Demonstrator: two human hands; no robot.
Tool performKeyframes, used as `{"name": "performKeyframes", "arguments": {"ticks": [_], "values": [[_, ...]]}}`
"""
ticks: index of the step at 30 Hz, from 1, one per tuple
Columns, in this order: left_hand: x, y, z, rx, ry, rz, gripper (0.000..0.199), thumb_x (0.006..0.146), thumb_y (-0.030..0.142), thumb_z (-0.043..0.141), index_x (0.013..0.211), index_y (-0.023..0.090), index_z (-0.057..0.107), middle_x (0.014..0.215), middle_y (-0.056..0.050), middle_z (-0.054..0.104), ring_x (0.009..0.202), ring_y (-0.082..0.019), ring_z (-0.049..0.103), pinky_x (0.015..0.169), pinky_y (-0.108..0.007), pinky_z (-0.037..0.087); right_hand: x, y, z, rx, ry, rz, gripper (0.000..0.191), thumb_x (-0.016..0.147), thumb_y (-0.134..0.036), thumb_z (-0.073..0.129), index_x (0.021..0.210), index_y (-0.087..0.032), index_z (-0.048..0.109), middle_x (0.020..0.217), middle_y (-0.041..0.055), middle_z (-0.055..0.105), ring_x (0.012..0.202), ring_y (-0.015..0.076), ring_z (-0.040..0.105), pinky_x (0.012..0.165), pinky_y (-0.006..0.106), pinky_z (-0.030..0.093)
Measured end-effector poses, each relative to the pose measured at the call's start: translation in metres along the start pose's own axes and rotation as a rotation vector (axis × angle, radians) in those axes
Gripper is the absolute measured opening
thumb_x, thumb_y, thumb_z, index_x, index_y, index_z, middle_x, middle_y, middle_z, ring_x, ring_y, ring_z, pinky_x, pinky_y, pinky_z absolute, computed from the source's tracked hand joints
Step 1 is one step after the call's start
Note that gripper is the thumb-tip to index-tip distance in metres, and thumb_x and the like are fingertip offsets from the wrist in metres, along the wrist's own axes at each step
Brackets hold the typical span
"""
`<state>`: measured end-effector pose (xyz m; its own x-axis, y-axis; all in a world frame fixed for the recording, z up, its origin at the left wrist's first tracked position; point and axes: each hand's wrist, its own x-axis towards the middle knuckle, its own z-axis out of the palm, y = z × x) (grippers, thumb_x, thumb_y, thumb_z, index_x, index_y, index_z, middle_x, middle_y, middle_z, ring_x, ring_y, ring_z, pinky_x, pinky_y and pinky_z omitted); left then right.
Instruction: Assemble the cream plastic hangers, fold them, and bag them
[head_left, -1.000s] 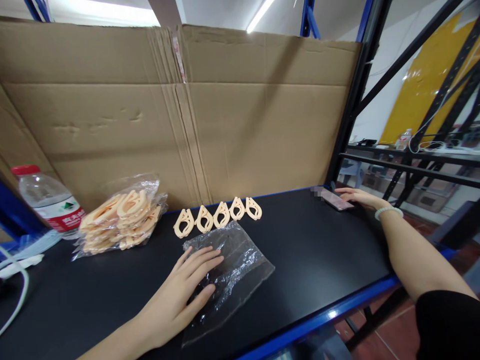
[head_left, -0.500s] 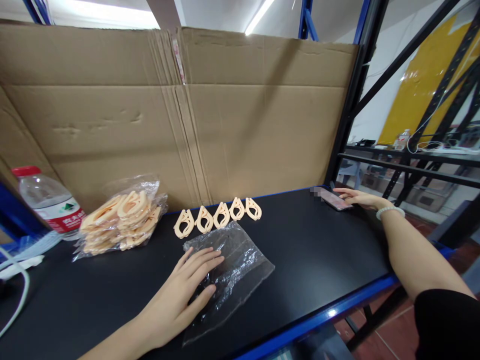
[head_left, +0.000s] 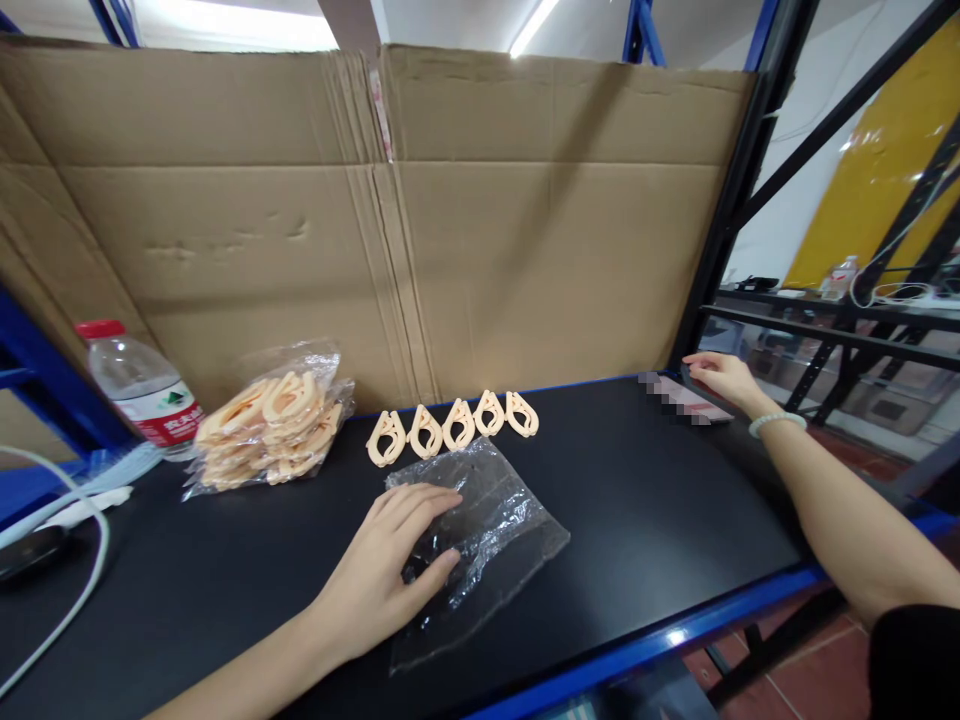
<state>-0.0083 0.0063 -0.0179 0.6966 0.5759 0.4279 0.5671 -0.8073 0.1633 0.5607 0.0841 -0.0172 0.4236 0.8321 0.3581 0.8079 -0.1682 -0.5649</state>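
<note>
Fingers (head_left: 420, 508) of the left hand (head_left: 379, 560) relaxed, unclenched over one clear bag (head_left: 514, 530), five peach plastic pieces (head_left: 459, 411) behind it on the table (head_left: 660, 530), right hand (head_left: 731, 378) beside one phone (head_left: 703, 402), grip unclear.

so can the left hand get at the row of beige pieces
Probably yes: the left hand is over the clear bag, just short of the beige pieces; nothing tall stands between.

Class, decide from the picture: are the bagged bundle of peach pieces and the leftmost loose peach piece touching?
Apart. The head view shows a strip of black tabletop between the bagged bundle and the leftmost loose piece.
</note>
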Motion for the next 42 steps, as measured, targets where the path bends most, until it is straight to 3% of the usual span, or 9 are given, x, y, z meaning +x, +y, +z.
{"name": "performKeyframes", "arguments": {"ticks": [3,6,9,12,15,20,26,34,42], "values": [[0.003,0.005,0.001,-0.018,0.022,-0.023,0.038,0.084,0.034,0.056,0.121,0.025,0.052,0.118,-0.007,0.062,0.111,-0.025,0.056,0.095,-0.042,0.044,-0.004,-0.054,0.037,0.047,-0.009,-0.183,0.038,0.079,-0.028,0.047,0.111,-0.015,0.063,0.100,0.0100,0.068,0.091,0.0226,0.062,0.086,0.033,0.048],[0.004,0.009,0.003,-0.057,0.006,-0.019,0.037,0.080,0.033,0.060,0.116,0.024,0.053,0.117,-0.007,0.062,0.109,-0.026,0.056,0.093,-0.042,0.044,-0.025,-0.118,0.082,0.086,-0.203,-0.708,0.034,0.079,-0.022,0.050,0.111,-0.019,0.063,0.107,0.0090,0.067,0.096,0.0235,0.062,0.086,0.038,0.050],[0.003,0.011,0.004,-0.099,-0.005,-0.031,0.034,0.078,0.032,0.063,0.109,0.024,0.054,0.115,-0.007,0.062,0.108,-0.025,0.056,0.091,-0.042,0.044,-0.041,-0.168,0.118,-0.068,-0.293,-1.108,0.059,0.074,0.000,0.042,0.126,-0.025,0.055,0.129,0.0053,0.057,0.120,0.0230,0.050,0.098,0.044,0.042],[0.002,0.012,0.002,-0.134,0.002,-0.034,0.029,0.077,0.030,0.063,0.104,0.023,0.055,0.113,-0.006,0.063,0.106,-0.024,0.057,0.090,-0.040,0.044,-0.039,-0.191,0.138,-0.245,-0.333,-1.189,0.075,0.068,0.008,0.040,0.135,-0.025,0.046,0.141,0.0046,0.047,0.132,0.0258,0.037,0.098,0.046,0.041],[-0.001,0.013,-0.001,-0.172,0.021,-0.028,0.026,0.078,0.029,0.062,0.102,0.023,0.055,0.111,-0.006,0.063,0.106,-0.024,0.057,0.090,-0.040,0.044,-0.030,-0.194,0.145,-0.304,-0.414,-1.199,0.072,0.071,0.008,0.042,0.136,-0.023,0.046,0.137,0.0066,0.052,0.129,0.0255,0.042,0.095,0.044,0.043],[-0.004,0.014,-0.004,-0.215,0.018,-0.006,0.027,0.077,0.027,0.063,0.102,0.023,0.054,0.108,-0.006,0.064,0.104,-0.024,0.056,0.089,-0.040,0.044,-0.036,-0.184,0.127,-0.274,-0.394,-1.147,0.045,0.079,-0.003,0.047,0.119,-0.017,0.062,0.123,0.0149,0.058,0.111,0.0274,0.055,0.091,0.045,0.047],[-0.010,0.016,-0.003,-0.229,0.005,0.046,0.032,0.075,0.030,0.066,0.103,0.023,0.052,0.108,-0.005,0.064,0.102,-0.024,0.056,0.087,-0.039,0.044,-0.094,-0.157,0.084,-0.112,-0.452,-1.034,0.035,0.091,-0.021,0.045,0.123,-0.020,0.060,0.113,0.0110,0.062,0.100,0.0235,0.062,0.090,0.039,0.052],[-0.018,0.020,0.008,-0.121,0.069,0.147,0.011,0.083,0.012,0.051,0.091,0.020,0.048,0.110,-0.005,0.063,0.095,-0.020,0.058,0.079,-0.035,0.046,-0.180,-0.131,0.050,-0.179,-0.102,-1.016,0.037,0.096,-0.018,0.038,0.132,-0.017,0.049,0.111,0.0136,0.062,0.095,0.0215,0.064,0.080,0.035,0.056],[-0.021,0.021,0.012,0.042,0.086,0.285,0.023,0.086,0.005,0.042,0.101,0.018,0.051,0.113,-0.005,0.064,0.095,-0.018,0.062,0.079,-0.031,0.052,-0.220,-0.188,0.014,-0.042,0.315,-1.013,0.027,0.092,-0.013,0.053,0.118,-0.019,0.058,0.096,0.0075,0.069,0.083,0.0180,0.067,0.076,0.029,0.054]]}}
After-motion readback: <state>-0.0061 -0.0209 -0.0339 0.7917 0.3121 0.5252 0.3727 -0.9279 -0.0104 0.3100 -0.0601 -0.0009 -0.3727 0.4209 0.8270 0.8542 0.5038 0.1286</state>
